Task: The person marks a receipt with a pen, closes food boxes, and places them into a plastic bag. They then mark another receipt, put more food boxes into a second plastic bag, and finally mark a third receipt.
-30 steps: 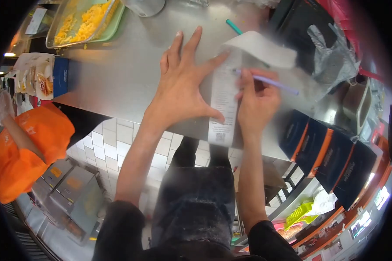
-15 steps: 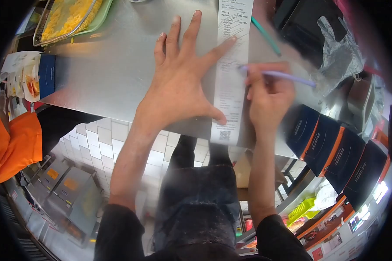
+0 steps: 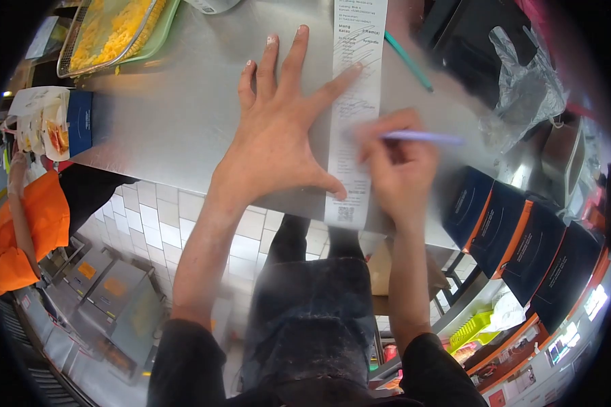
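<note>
A long printed receipt (image 3: 349, 125) lies on the steel counter (image 3: 163, 129), its lower end reaching the near edge. Pen strokes cross its upper lines. My left hand (image 3: 268, 146) is spread on the counter, with the index fingertip and thumb tip pressing the receipt's left side. My right hand (image 3: 402, 159), smeared by motion, is closed around a purple pen (image 3: 428, 137) over the receipt's right side. The pen's writing tip is hidden by the fingers. A green pen (image 3: 409, 62) rests on the counter just right of the receipt's upper part.
At upper left, a wire basket (image 3: 64, 64) holds yellow food on a green tray (image 3: 164, 32). Dark blue boxes (image 3: 509, 227) line the right edge. A clear plastic bag (image 3: 523, 88) lies at upper right. A person in an orange shirt (image 3: 30, 224) stands at left.
My right hand has moved slightly left and down along the receipt with the purple pen. My left hand keeps its place on the paper. More of the other person's arm shows.
</note>
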### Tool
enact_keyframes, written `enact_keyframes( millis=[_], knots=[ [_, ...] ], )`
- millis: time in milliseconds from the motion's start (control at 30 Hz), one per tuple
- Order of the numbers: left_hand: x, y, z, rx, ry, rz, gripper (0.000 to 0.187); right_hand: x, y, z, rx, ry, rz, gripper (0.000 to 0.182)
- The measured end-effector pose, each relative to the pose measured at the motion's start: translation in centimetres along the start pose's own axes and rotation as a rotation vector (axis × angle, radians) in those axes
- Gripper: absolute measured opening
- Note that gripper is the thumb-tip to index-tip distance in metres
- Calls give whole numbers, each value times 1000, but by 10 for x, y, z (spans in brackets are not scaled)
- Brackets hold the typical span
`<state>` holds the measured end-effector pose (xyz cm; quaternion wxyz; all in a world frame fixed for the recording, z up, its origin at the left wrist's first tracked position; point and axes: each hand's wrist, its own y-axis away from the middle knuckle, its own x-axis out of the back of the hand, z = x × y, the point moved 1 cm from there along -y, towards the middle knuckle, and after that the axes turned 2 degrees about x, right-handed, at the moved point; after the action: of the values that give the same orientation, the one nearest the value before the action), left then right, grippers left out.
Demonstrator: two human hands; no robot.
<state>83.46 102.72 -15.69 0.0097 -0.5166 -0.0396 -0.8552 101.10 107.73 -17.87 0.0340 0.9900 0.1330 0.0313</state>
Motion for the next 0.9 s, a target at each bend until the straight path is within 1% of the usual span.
enact_keyframes(
  millis=[67,100,133,200,233,267,333,367,433,467,533,567,633,667,733,767,800,867,900],
  knots=[
    [1,-1,1,3,-4,-11,134,1,3,1,73,-27,-109,8],
    [1,-1,1,5,-8,-14,134,2,-2,4,58,-121,31,9],
    [1,0,1,7,-13,-15,134,4,0,5,56,-124,28,9],
    [0,-1,1,9,-19,-13,134,6,5,4,189,168,-313,9],
    [0,-2,1,8,-21,-16,133,5,5,2,178,103,-238,8],
    [0,-2,2,8,-23,-21,133,4,5,1,175,100,-236,8],
    [2,-2,3,16,-13,-22,133,5,3,0,-39,-58,46,8],
    [3,-3,3,15,-19,-17,133,6,3,1,-33,-62,45,8],
    [2,-3,3,13,-24,-31,133,9,8,4,221,95,-215,8],
    [2,-2,3,14,-29,-32,133,9,9,5,220,89,-215,8],
    [3,-2,4,16,1,-32,133,10,8,5,43,-8,-39,7],
    [4,-3,5,14,-13,-25,133,13,7,5,52,-19,-40,7],
    [6,-3,5,23,-16,-43,132,23,13,2,54,101,-210,9],
    [3,-2,6,35,-38,-33,132,25,15,-1,67,81,-224,9],
    [3,-2,2,26,-30,-35,130,15,13,-12,-113,159,-146,22],
    [2,-1,1,12,-2,2,127,9,15,-16,-48,251,-174,47],
    [-1,2,1,0,23,38,123,6,20,-28,-35,247,-143,67],
    [-2,6,8,-16,137,211,110,6,19,-48,-82,664,-103,78],
    [-4,14,17,13,158,244,99,8,14,-47,-44,645,-124,78]
  ],
)
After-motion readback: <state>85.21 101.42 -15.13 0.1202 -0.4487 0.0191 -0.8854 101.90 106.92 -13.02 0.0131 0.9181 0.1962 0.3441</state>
